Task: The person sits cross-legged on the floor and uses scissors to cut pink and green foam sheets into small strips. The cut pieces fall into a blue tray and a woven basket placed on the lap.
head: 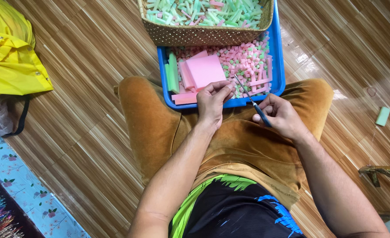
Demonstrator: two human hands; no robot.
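My left hand [213, 100] hovers over the near edge of a blue tray [277, 66], fingers pinched around a small pink foam strip that is barely visible. In my right hand [281, 115] is a pair of blue-handled scissors [250, 96], the blades pointing up-left toward my left fingertips. The tray holds a stack of pink foam sheets [203, 70], green foam sheets [173, 72] on edge, and several small pink and green foam cubes [247, 59].
A woven basket [203, 34] full of green and pink foam pieces sits beyond the tray. A yellow garment [10, 53] lies at far left on the wooden floor. A loose green foam piece [383, 116] rests at right. My legs in brown trousers [159, 128] flank the tray.
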